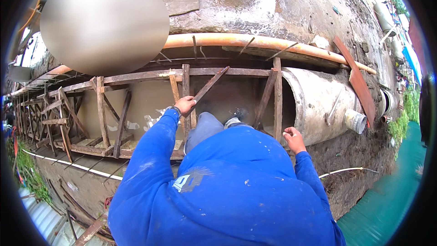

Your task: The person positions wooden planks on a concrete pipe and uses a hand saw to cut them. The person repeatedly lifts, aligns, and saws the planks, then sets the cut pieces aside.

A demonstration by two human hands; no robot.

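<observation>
A blurred oval covers the upper left; whatever sits behind it is lost. Brown, opaque water [211,93] under the timbers, its depth unreadable. One shoe [233,121] shows in part, the other foot out of sight. My left hand [185,105] is closed round the lower end of a short plank [210,83], that end masked by my fingers; the plank slants up and right toward a long beam [255,72], contact unclear. My right hand [296,141], fingers loosely curled and parted, is near an upright post [277,93] and a concrete pipe [323,100]: pale, round, rough-skinned, mouth in shadow. Plank rough, dark, straight-edged. Beyond the beam, a smooth orange pipe [227,40], scuffed, bowed by the lens.
</observation>
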